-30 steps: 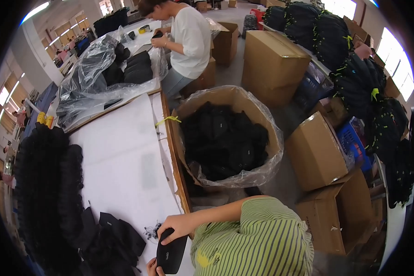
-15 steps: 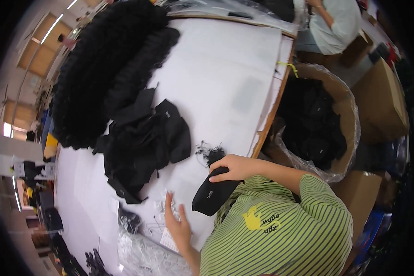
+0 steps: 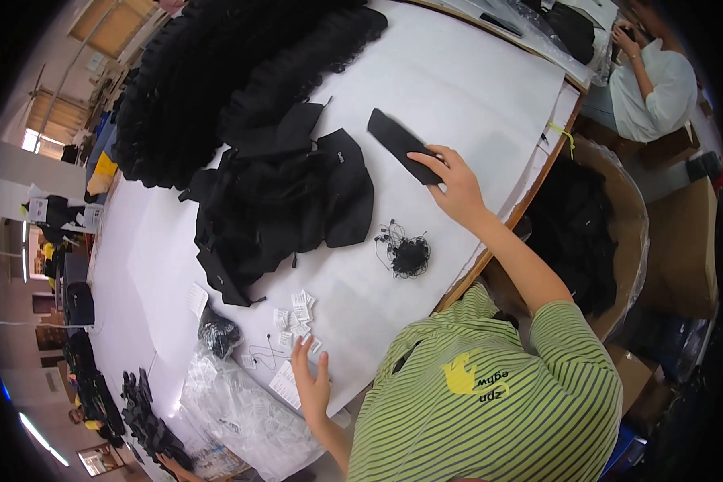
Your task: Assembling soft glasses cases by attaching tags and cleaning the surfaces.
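Observation:
My right hand (image 3: 456, 183) is closed on one end of a flat, folded black fabric piece (image 3: 398, 143), holding it over the white table. Below it lies a tangled bunch of thin black strings (image 3: 410, 257). To the left sits a loose heap of black fabric pieces (image 3: 285, 201). My left hand (image 3: 312, 381) is open, its fingers stretched and holding nothing. Nearest to it are small white printed tags (image 3: 297, 313), a larger white printed sheet (image 3: 286, 387) and a thin dark cord (image 3: 267, 353).
Long stacked rows of black fabric (image 3: 185, 88) fill the table's far left. Crumpled clear plastic bags (image 3: 233, 410) and a dark bagged bundle (image 3: 218, 333) lie near the front. Right of the table edge stands a plastic-lined carton (image 3: 635, 233) of black pieces. Another person (image 3: 655, 92) sits at the far right.
My right hand has carried the black fabric piece from close to my body out over the table, uncovering the string bunch. My left hand stays open and low. The view has shifted.

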The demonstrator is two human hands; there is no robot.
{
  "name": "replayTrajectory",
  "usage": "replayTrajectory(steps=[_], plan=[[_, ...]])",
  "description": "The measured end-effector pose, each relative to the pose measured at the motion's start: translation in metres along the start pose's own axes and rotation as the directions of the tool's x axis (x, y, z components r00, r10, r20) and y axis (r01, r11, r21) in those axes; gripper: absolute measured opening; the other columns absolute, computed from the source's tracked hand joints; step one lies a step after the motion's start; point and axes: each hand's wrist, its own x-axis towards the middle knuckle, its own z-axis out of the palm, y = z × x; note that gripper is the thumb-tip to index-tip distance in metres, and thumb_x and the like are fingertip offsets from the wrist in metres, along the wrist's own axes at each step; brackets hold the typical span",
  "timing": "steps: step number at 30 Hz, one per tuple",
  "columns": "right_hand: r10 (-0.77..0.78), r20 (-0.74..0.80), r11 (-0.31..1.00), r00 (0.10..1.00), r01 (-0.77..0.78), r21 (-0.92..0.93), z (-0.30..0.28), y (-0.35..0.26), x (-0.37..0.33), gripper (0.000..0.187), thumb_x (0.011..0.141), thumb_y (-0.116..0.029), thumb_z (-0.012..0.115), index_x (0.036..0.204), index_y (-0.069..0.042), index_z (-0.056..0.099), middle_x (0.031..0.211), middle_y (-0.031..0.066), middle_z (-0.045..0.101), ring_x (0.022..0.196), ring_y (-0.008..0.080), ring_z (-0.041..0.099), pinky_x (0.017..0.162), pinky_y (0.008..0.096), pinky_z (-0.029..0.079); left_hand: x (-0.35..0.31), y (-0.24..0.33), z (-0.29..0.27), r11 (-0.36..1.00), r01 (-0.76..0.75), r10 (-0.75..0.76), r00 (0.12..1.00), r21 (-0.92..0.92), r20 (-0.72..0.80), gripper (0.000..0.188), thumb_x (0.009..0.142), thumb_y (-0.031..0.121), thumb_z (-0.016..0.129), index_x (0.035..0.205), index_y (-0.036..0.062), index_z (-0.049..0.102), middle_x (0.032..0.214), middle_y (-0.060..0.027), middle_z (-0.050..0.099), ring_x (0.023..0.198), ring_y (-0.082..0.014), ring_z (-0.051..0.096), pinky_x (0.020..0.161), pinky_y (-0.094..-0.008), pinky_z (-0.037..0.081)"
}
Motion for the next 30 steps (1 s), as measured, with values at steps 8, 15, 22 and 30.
replayTrajectory(steps=[8, 15, 22, 30], plan=[[0.062, 0.162, 0.975, 0.985, -0.025, -0.220, 0.050, 0.056, -0.018, 0.033, 0.076, -0.011, 0.069, 0.107, -0.014, 0.057, 0.113, 0.0087, 0.058, 0.110, 0.0283, 0.053, 0.094, 0.0398, 0.040, -0.025, -0.097, -0.007, 0.936, 0.281, -0.183, 0.902, 0.212, -0.392, 0.066, 0.082, 0.029, 0.068, 0.133, -0.0010, 0.039, 0.137, -0.0246, 0.037, 0.128, -0.0395, 0.032, 0.108, -0.0478, 0.024], [0.075, 0.004, 0.986, 0.997, -0.073, -0.147, 0.069, 0.058, -0.033, 0.043, 0.076, -0.003, 0.065, 0.116, -0.006, 0.051, 0.108, 0.0128, 0.060, 0.102, 0.0324, 0.058, 0.085, 0.0381, 0.047, -0.012, -0.096, 0.003, 0.937, 0.259, -0.133, 0.885, 0.234, -0.446, 0.068, 0.078, 0.025, 0.070, 0.134, 0.0007, 0.040, 0.138, -0.0217, 0.037, 0.129, -0.0390, 0.029, 0.109, -0.0478, 0.022], [0.032, 0.066, 0.996, 0.997, -0.027, -0.079, 0.066, -0.007, -0.037, 0.031, 0.074, -0.003, 0.065, 0.104, -0.008, 0.058, 0.103, 0.0079, 0.057, 0.099, 0.0278, 0.052, 0.084, 0.0368, 0.043, -0.013, -0.079, 0.005, 0.876, 0.398, -0.184, 0.797, 0.271, -0.575, 0.084, 0.073, 0.036, 0.076, 0.139, 0.0021, 0.035, 0.145, -0.0257, 0.026, 0.134, -0.0417, 0.024, 0.110, -0.0483, 0.021], [-0.264, 0.642, 0.963, 0.720, 0.230, 0.138, 0.096, -0.046, -0.058, 0.013, 0.070, -0.004, 0.067, 0.081, -0.008, 0.062, 0.087, 0.0057, 0.051, 0.091, 0.0240, 0.052, 0.077, 0.0348, 0.044, -0.025, -0.082, -0.001, 0.907, 0.419, -0.329, 0.759, 0.036, -0.561, 0.094, 0.070, 0.042, 0.078, 0.140, 0.0003, 0.031, 0.145, -0.0298, 0.024, 0.136, -0.0430, 0.022, 0.110, -0.0494, 0.020]])
